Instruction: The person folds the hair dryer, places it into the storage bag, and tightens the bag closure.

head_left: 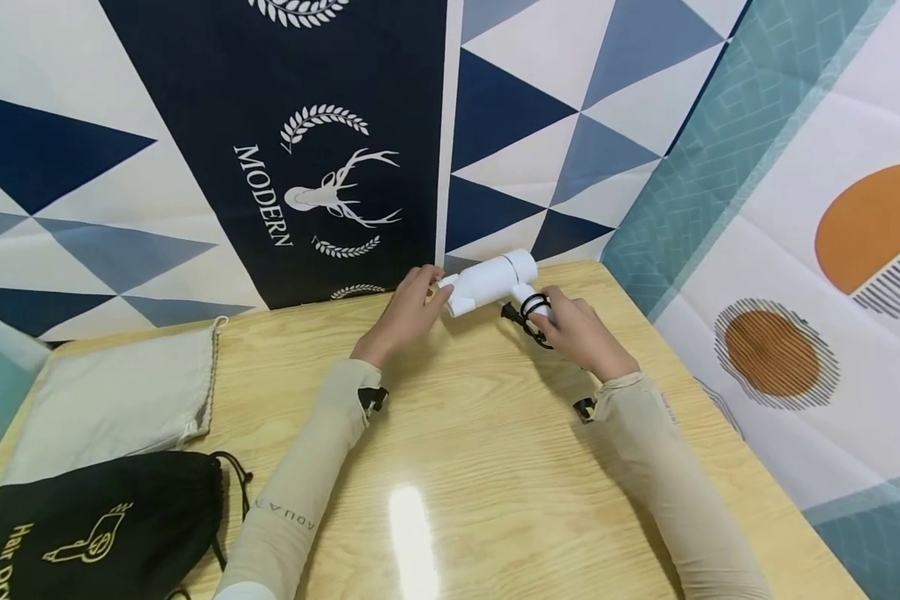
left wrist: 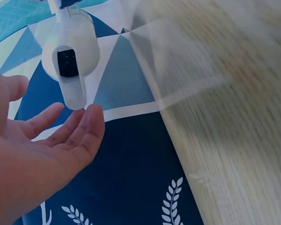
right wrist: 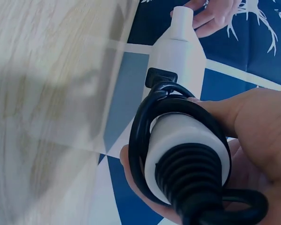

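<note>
A white hair dryer (head_left: 487, 282) is held up near the back edge of the table, its barrel slanting across. My right hand (head_left: 581, 333) grips its handle, seen end-on in the right wrist view with the fingers around the white handle (right wrist: 178, 133). A black cord (right wrist: 142, 140) is looped about that handle, its plug hanging by the barrel. At the other end, my left hand (head_left: 408, 312) is beside the nozzle (left wrist: 74, 96). Its fingers (left wrist: 91, 131) are loosely bent and close under the nozzle tip; whether they touch it I cannot tell.
A black drawstring bag (head_left: 112, 521) with gold hair-dryer print lies at the table's front left. Behind it lies a pale cloth drawstring bag (head_left: 131, 392). Patterned sheets (head_left: 345, 167) hang directly behind the wooden table (head_left: 480, 467) and at its right.
</note>
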`<control>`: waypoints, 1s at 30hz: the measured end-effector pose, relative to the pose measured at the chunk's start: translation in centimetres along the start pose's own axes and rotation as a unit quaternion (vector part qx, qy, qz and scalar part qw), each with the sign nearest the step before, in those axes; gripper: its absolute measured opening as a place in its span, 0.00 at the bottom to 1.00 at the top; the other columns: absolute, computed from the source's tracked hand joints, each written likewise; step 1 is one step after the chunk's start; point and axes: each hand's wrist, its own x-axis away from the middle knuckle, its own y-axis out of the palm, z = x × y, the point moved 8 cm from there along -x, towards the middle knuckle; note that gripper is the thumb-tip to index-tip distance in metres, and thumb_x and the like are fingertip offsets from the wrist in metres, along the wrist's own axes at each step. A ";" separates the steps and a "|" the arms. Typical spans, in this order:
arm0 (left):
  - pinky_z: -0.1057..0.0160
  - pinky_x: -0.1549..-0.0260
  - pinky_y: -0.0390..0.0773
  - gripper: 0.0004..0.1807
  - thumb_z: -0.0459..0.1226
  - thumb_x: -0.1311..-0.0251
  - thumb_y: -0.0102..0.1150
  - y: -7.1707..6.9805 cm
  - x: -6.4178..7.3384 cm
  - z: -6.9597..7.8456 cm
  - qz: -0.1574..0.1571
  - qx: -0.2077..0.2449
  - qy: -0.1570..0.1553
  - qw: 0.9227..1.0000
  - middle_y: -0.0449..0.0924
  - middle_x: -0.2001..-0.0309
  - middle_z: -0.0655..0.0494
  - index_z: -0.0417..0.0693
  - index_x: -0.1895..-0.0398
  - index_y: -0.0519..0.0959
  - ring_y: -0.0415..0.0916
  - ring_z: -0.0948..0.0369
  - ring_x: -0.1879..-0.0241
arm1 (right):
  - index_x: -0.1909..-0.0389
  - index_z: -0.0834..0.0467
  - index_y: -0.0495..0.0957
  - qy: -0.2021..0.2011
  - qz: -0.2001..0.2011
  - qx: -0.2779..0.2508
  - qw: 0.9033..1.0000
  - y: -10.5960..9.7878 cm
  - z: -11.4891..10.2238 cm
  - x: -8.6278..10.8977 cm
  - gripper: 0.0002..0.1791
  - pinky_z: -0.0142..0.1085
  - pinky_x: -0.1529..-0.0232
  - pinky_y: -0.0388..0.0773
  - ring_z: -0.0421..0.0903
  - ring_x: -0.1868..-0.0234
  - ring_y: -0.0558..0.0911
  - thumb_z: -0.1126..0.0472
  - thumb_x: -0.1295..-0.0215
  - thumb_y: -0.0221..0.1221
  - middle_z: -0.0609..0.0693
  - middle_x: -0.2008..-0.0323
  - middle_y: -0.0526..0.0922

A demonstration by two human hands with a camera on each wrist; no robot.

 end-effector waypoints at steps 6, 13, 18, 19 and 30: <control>0.55 0.45 0.73 0.26 0.49 0.24 0.45 -0.2 -0.2 -0.8 -0.010 0.015 -0.021 1.000 0.73 0.43 0.47 0.39 0.34 0.68 0.71 0.54 0.46 | 0.37 0.68 0.66 -0.042 0.014 0.000 0.999 0.2 -1.8 0.1 0.24 0.42 0.71 0.76 0.49 0.73 0.79 0.57 0.25 0.55 0.59 0.66 0.82; 0.57 0.52 0.77 0.26 0.53 0.24 0.44 -1.5 -0.3 -0.7 -0.015 0.082 -0.047 0.995 0.79 0.48 0.48 0.45 0.37 0.74 0.77 0.56 0.53 | 0.37 0.65 0.68 -0.108 0.053 0.008 0.993 -0.5 -4.1 0.5 0.22 0.41 0.72 0.73 0.48 0.75 0.77 0.57 0.25 0.56 0.56 0.68 0.81; 0.58 0.61 0.79 0.28 0.56 0.26 0.44 -1.7 -0.3 -0.7 -0.048 0.111 -0.057 0.991 0.80 0.53 0.48 0.45 0.38 0.75 0.79 0.55 0.61 | 0.37 0.63 0.70 -0.122 0.070 0.011 0.990 -1.1 -5.5 1.0 0.23 0.40 0.73 0.73 0.46 0.75 0.76 0.57 0.27 0.57 0.54 0.69 0.81; 0.59 0.62 0.79 0.29 0.56 0.26 0.44 -1.7 -0.3 -0.6 -0.056 0.112 -0.053 0.991 0.80 0.54 0.48 0.45 0.38 0.75 0.79 0.56 0.62 | 0.37 0.62 0.70 -0.122 0.070 0.011 0.990 -1.2 -5.7 1.1 0.23 0.40 0.73 0.73 0.46 0.75 0.76 0.57 0.27 0.57 0.53 0.69 0.81; 0.58 0.65 0.81 0.30 0.57 0.33 0.56 -3.3 0.6 1.1 -0.049 0.079 -0.035 0.995 0.81 0.53 0.49 0.46 0.38 0.74 0.82 0.56 0.64 | 0.34 0.60 0.69 -0.112 0.081 -0.033 0.990 -2.5 -7.0 1.8 0.26 0.40 0.72 0.72 0.44 0.77 0.74 0.53 0.27 0.59 0.51 0.73 0.80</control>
